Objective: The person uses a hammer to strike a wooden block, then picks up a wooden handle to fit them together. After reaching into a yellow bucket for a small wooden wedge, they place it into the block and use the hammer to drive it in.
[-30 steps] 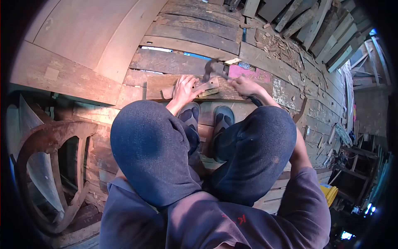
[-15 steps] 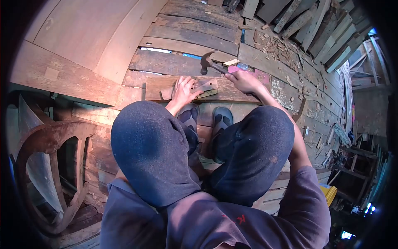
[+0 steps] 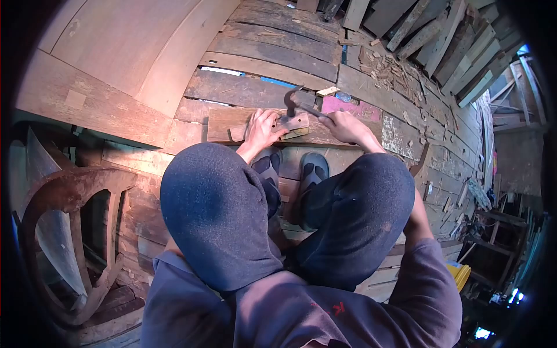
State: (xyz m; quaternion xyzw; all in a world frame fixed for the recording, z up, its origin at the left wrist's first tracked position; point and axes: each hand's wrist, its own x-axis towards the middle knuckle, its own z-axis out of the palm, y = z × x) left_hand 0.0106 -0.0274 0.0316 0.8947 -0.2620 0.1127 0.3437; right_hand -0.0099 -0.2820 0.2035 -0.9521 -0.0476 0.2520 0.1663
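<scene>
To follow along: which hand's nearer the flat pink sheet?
Right. The right hand, gripping a dark-headed hammer, is beside the sheet; the left hand, holding a brown wooden piece, is farther left.

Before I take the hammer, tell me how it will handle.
The hammer will probably feel head-heavy, since its dark head looks bulky beside the slim handle. It should stay stiff, as the handle looks straight. The right hand grips only the handle, so the head may dip.

place: woodworking workshop | signs: leaning planks (image 3: 446, 37), scattered wood chips (image 3: 390, 69), curved wooden frame (image 3: 61, 191), hammer (image 3: 295, 101)
</scene>
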